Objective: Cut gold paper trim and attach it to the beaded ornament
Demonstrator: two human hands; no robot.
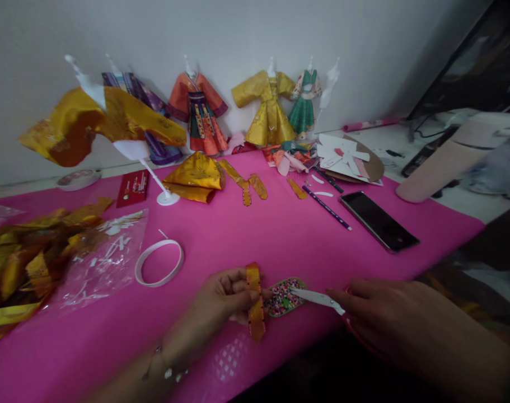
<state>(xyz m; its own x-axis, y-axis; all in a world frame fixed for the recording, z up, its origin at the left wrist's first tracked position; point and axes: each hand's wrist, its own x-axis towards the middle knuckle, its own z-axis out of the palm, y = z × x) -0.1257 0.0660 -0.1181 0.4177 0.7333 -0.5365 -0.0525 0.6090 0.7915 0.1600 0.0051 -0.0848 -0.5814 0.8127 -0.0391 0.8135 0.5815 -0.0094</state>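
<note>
On the table (216,238), my left grip (242,296) has a strip (255,308) in it; just right of that lies a bead tray (303,287), with the blades of the scissors (319,298) in my right grip (364,313) reaching over it. Left of my left grip and farther back lies a ring (158,282), and beyond it, at the far left, a pile of cloth (32,268) beside a plastic bag (116,260). Ahead on my right lies a phone (378,221), with a pen (327,208) to its left and a bottle (439,162) behind it to the right. Behind everything, doll forms (271,112) line the wall (238,28), with a folded cloth (196,178) before them.
</note>
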